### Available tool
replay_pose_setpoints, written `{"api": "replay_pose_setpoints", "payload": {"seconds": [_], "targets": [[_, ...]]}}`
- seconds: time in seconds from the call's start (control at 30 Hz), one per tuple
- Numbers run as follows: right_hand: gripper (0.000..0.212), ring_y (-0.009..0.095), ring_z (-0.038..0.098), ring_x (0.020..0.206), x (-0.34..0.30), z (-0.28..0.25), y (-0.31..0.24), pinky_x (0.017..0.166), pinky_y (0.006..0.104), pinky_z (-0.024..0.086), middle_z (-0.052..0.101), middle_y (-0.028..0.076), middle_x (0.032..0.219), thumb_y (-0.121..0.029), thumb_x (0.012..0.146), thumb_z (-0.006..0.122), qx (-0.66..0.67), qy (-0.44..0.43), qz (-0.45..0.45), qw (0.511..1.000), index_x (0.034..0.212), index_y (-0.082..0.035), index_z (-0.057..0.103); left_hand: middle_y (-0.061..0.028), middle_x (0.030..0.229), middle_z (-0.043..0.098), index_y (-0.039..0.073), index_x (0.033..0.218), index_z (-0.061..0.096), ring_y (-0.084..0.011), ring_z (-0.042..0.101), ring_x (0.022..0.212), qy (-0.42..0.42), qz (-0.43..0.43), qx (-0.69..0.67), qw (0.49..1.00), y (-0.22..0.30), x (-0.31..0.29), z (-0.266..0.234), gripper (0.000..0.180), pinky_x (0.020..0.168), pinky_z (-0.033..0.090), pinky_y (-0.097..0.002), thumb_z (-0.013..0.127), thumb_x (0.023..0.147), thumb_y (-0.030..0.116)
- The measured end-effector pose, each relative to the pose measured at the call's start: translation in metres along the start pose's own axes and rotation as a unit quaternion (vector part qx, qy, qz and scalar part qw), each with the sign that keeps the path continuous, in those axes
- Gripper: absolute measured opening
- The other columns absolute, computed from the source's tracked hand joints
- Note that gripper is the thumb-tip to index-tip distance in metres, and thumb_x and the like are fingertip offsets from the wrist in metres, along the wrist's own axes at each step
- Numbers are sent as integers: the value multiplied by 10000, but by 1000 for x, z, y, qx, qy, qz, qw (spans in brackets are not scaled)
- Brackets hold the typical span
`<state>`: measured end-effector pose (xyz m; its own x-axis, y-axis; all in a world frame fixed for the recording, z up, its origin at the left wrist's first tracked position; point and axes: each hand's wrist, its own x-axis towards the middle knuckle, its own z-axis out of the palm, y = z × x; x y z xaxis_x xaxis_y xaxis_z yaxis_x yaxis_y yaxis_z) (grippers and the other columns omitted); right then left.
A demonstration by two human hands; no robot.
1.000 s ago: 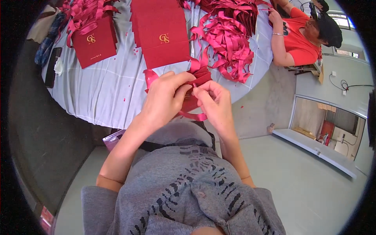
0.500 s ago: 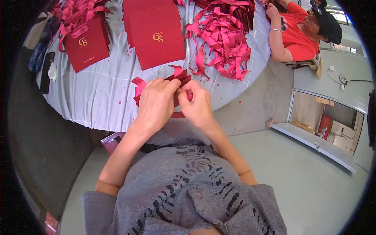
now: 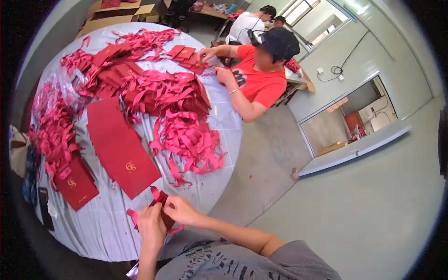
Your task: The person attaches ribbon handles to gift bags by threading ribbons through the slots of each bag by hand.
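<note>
At the table's near edge, both hands work at a small dark-red paper gift bag [image 3: 168,222] with pink ribbon handles. My left hand [image 3: 152,221] is closed on its left side, and a pink ribbon end [image 3: 132,215] pokes out beside the knuckles. Bent fingers of my right hand [image 3: 181,210] pinch at the bag's upper edge, close to the left fingertips. Exactly what lies between the fingertips is hidden. Beyond the hands, a stack of flat red bags [image 3: 123,149] lies fanned out. Pink ribbons [image 3: 189,142] form a loose heap to its right.
The round table has a pale cloth [image 3: 109,233]. More ribboned bags [image 3: 77,184] lie at left, near a dark phone [image 3: 45,207]. Across the table, a person in a red shirt [image 3: 261,77] handles red bags [image 3: 186,57]. Cardboard boxes [image 3: 116,14] stand behind.
The view has lifted and tilted, so the whole table and people behind now show. My hands appear lower in the picture, still together at the bag.
</note>
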<state>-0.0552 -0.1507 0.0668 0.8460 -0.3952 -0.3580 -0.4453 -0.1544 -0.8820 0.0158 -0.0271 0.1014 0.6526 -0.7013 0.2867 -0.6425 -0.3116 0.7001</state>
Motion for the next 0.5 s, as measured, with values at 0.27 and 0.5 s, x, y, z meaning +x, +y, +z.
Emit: {"api": "replay_pose_setpoints", "payload": {"seconds": [0.27, 0.5], "targets": [[127, 418, 596, 721, -12, 7, -21, 607, 466, 454, 596, 236, 715, -111, 787, 559, -211, 109, -120, 964, 792, 15, 548, -159, 742, 588, -22, 944, 601, -316, 519, 702, -21, 11, 1, 1000, 0, -1, -2, 241, 649, 395, -410, 558, 708, -14], [165, 302, 618, 655, -8, -1, -5, 605, 403, 466, 629, 186, 725, -141, 816, 600, -59, 62, -99, 991, 850, 20, 594, -179, 751, 582, 0, 972, 609, -345, 536, 705, -24, -54, -31, 998, 0, -5, -2, 213, 661, 406, -430, 549, 769, -19]]}}
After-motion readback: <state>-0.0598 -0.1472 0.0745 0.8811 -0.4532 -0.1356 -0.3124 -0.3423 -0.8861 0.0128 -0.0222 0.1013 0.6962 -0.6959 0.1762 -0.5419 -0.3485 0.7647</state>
